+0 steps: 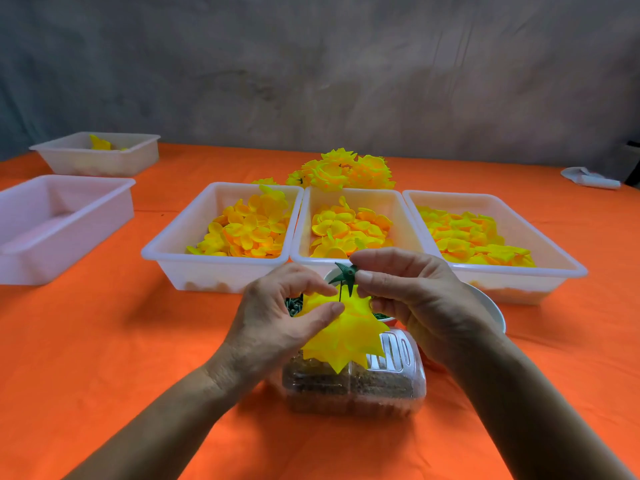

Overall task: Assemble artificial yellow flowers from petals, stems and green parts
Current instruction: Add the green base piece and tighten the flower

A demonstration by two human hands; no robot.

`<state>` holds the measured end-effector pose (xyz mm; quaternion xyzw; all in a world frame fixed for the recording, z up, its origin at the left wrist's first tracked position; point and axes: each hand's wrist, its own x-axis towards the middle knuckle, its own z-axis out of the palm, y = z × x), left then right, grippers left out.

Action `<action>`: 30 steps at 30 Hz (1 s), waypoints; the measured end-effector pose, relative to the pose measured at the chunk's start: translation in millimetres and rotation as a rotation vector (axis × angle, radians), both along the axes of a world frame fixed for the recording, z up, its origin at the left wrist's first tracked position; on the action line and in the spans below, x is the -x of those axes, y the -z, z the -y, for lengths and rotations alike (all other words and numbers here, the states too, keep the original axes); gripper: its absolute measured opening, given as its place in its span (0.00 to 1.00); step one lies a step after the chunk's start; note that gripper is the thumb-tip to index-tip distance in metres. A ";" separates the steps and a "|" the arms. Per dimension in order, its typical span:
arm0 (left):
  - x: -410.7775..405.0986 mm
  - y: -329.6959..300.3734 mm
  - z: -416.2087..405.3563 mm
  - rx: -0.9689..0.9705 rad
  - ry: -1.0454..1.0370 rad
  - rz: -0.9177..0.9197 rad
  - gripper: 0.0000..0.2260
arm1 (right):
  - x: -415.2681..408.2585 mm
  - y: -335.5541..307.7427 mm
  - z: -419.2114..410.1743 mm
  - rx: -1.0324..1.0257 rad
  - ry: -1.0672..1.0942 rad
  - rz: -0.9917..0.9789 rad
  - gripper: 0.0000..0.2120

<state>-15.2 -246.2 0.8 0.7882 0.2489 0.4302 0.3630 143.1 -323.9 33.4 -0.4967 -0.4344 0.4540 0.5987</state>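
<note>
Above a clear tub [353, 386], left hand [277, 327] pinching pointed yellow petals [346, 337], right hand [415, 292] pinching green star-shaped calyx [344, 273]

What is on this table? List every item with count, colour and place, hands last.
petal bins: three, white, side by side mid-table, each holding yellow petals
empty bin: one, white, left edge
far bin: one, white, back left, a few yellow pieces inside
finished flowers: a heap, yellow, behind the petal bins
clear box: one, brown contents, under the hands
white bowl: one, behind the right hand, mostly hidden
white cloth: one, far right
tablecloth: orange
yellow petal layer: one, held by the left hand
green calyx: one, pinched by the right hand
left hand
right hand
</note>
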 end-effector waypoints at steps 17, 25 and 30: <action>-6.0 -22.1 5.8 0.457 0.068 0.268 0.09 | 2.0 -1.2 -3.2 0.047 -0.043 0.030 0.12; -5.9 -25.5 3.7 0.507 0.069 0.210 0.09 | 1.6 -2.8 -5.6 0.082 -0.041 -0.021 0.09; -6.4 -29.9 4.6 0.538 0.068 0.182 0.05 | 2.1 -3.6 -7.0 0.090 -0.047 -0.022 0.09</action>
